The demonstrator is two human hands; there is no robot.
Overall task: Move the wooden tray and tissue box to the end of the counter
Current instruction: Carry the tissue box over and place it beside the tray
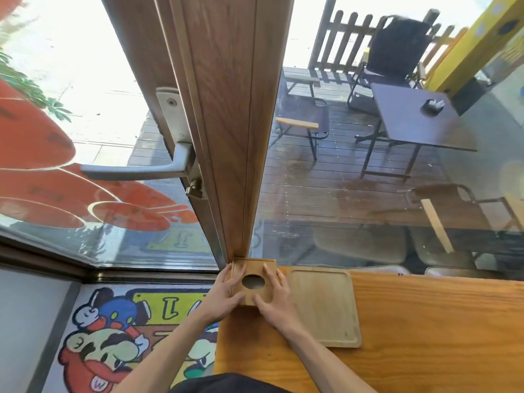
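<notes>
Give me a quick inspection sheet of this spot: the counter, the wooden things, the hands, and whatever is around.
Surface: orange-brown wooden counter, its left end beside the wooden door frame post.
Job's things: square wooden tissue box with an oval hole at the counter's far left corner, against the post; flat pale wooden tray with a raised rim lying just right of it.
Clutter: nothing seen on the counter.
Hands: left hand and right hand hold the box from either side.
Cables: nothing seen.
Surroundings: metal door handle; cartoon floor mat; through the glass, a dark outdoor table and folding chairs on decking.
</notes>
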